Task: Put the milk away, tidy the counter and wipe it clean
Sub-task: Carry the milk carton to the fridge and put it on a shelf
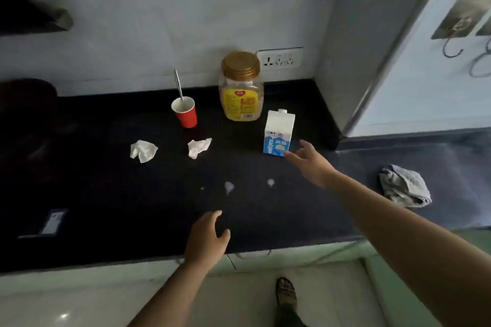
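Right hand: released, fingers spread, at the lower right corner of the milk carton. Touching or just short, can't tell; no grip yet. Left hand: relaxed, empty, over the desk front edge at 6 o'clock.

Carton is upright at 2 o'clock from desk centre, just in front of the gold-lidded jar.

Step, I'd say: milk first. Next move: wrap fingers round the carton body and lift it upright.

Pending:
- two crumpled tissues at 10–11 o'clock
- red cup with spoon at 12
- white drips mid-desk
- grey cloth at 3, for wiping

Both forearms are bare; one foot wears a dark strappy sandal below a dark trouser leg.
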`<state>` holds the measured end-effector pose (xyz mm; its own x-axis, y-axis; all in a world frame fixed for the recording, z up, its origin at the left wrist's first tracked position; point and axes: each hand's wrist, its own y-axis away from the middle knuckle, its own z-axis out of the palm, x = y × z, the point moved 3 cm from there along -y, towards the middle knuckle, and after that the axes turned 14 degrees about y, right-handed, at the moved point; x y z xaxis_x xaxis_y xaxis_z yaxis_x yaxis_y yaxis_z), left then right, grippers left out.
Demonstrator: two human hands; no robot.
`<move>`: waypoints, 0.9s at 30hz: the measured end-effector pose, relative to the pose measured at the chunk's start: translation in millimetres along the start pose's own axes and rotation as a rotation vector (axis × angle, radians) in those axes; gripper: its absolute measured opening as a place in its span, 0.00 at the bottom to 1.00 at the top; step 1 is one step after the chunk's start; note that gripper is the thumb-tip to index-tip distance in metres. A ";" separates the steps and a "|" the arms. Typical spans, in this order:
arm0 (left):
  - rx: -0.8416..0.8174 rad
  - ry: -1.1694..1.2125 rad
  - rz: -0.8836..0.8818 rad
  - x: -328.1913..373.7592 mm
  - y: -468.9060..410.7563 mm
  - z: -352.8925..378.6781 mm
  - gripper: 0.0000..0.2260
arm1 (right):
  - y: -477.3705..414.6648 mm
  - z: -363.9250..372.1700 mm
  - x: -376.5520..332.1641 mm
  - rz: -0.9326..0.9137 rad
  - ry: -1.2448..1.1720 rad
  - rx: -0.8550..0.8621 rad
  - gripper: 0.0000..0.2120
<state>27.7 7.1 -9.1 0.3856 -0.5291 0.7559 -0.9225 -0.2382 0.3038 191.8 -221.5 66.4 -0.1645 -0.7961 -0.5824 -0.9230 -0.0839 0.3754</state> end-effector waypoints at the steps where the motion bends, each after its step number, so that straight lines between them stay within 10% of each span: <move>1: 0.010 -0.045 -0.027 -1.1 -3.4 7.0 0.24 | -12.9 -2.7 -1.4 0.005 -0.020 0.004 0.39; 27: 0.132 -0.307 -0.074 -14.5 -0.4 46.5 0.30 | -53.9 -1.2 32.4 -0.203 -0.116 0.175 0.36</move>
<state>23.3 -23.0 -47.1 0.4577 -0.7221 0.5187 -0.8891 -0.3777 0.2587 236.7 -243.5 28.2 0.0000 -0.6987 -0.7154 -0.9855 -0.1215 0.1187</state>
